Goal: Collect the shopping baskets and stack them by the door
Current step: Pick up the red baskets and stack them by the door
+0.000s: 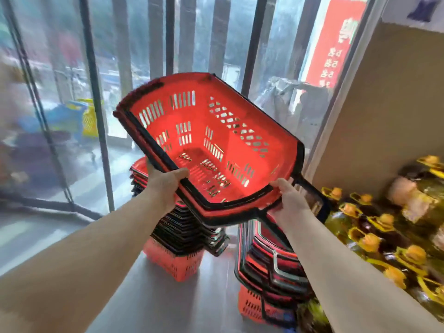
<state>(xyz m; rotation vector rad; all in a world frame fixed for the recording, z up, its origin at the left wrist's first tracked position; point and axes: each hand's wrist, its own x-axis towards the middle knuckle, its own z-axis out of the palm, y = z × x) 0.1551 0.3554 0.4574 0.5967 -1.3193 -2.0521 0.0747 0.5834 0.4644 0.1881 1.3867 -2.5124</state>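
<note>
1. Above the two stacks by the glass, you hold one red basket (211,150) in the air, tilted so its open mouth faces you. Your left hand (165,186) is closed around the black-trimmed long rim; your right hand (292,200) is closed on the near corner of the rim, beside the black handle (312,195) that juts toward the oil bottles.
2. It looks like light, stiff moulded plastic with slotted walls, so it should not sag. The smooth rim may slip if your grip loosens. Keep both hands on the rim, on opposite sides, to keep it level.
3. The left stack (182,234) stands directly under the basket and looks like the nearer target; the right stack (271,270) sits just beside it, close to the bottles.
4. Level the basket before lowering it. Nested rims jam if one corner enters first.
5. Room is tight on the right: the yellow-capped oil bottles (374,239) and the cardboard box (384,116) crowd that side, and the handle points at them. The glass wall (134,56) is behind the stacks. Open floor (149,296) lies toward you and to the left.
</note>
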